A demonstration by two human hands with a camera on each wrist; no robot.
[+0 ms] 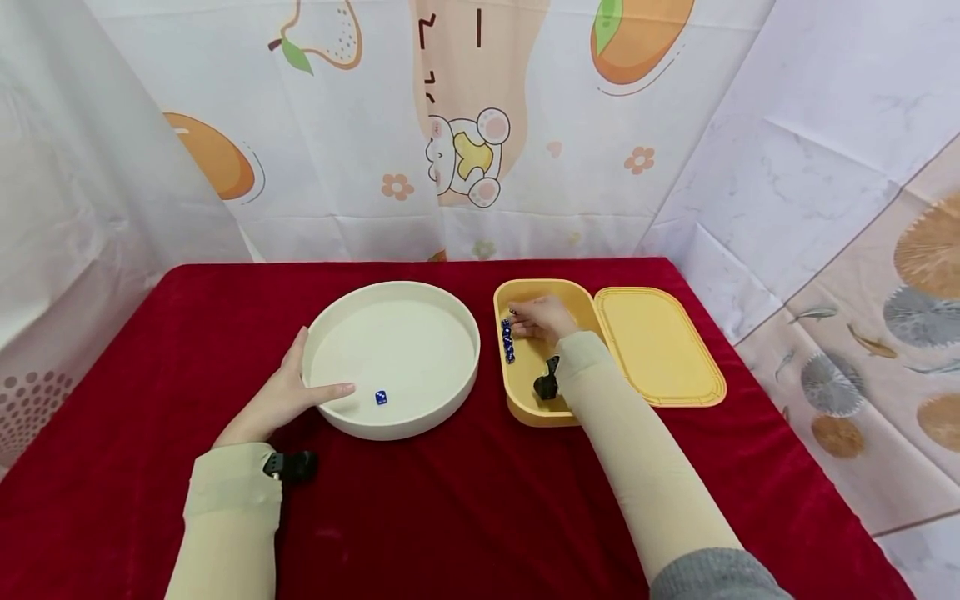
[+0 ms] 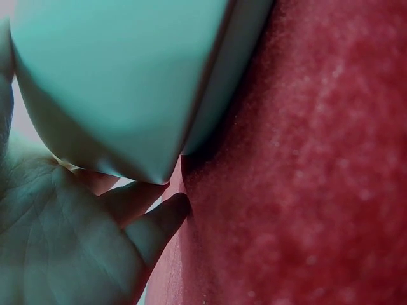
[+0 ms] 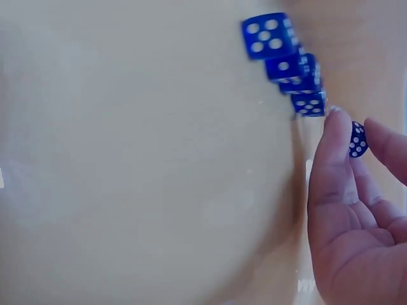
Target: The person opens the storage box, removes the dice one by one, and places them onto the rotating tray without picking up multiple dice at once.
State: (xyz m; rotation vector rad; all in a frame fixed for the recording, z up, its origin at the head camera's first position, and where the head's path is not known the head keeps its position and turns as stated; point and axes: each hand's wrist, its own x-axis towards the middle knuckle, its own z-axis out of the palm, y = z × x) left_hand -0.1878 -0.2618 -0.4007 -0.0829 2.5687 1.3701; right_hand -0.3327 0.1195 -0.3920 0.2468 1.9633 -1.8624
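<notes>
Blue dice (image 1: pixel 507 340) sit in a close line along the left side of the yellow box (image 1: pixel 546 417); I count four there. The right hand (image 1: pixel 543 317) is down inside the box at the line's far end, thumb and a finger pinching another, the held die (image 3: pixel 358 140), just beside the row and not yet let go. One loose die (image 1: pixel 381 397) lies by itself in the round white tray (image 1: pixel 397 342), toward the near side. The left hand (image 1: pixel 281 404) is at that tray's left edge, thumb and fingers spread, the thumb over the rim and the fingers outside the wall. By my judgement the row is well along: four in place, a fifth at its end, and only the tray's single die, of those I can see, lying apart. The yellow lid (image 1: pixel 660 346) is off, flat beside the box.
</notes>
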